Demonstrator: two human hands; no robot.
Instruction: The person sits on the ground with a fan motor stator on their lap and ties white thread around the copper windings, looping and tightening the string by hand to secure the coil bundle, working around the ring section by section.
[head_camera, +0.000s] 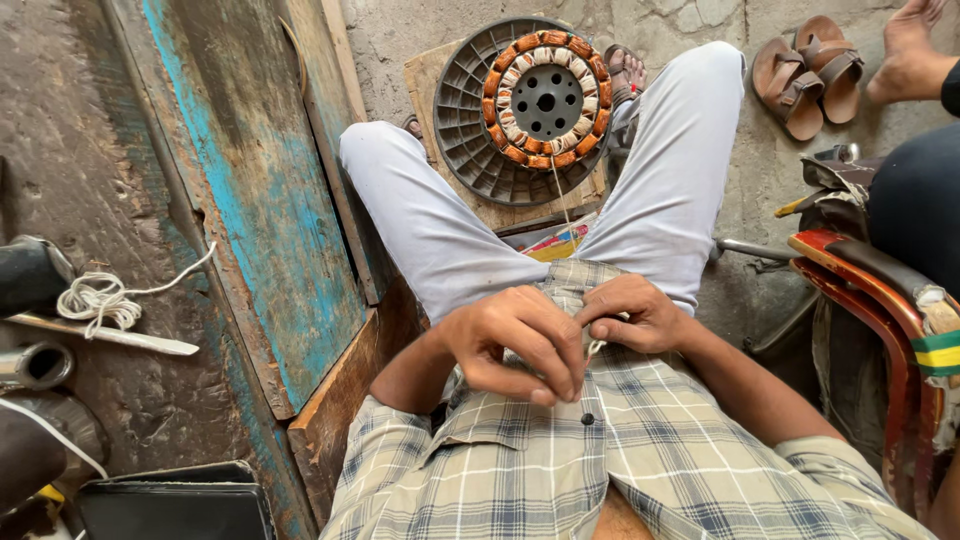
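Left hand (520, 345) and right hand (632, 315) pinched together on thin string (556, 190), near the lap. Leads to stator (546, 100) on far floor; coils apparently wound, lacing unfinished.

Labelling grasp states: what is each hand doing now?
Left hand: fingers curled, pinching thin pale string.
Right hand: fingers closed on same string.

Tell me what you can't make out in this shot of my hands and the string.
Head view only:
- String end: vanishes under the right hand and left hand; the grip is hidden by fingers.
- Motor winding far side: covered by my right leg.
- Other person's foot: cut off by the top and right edges.
- Black case: cut off by the bottom edge.
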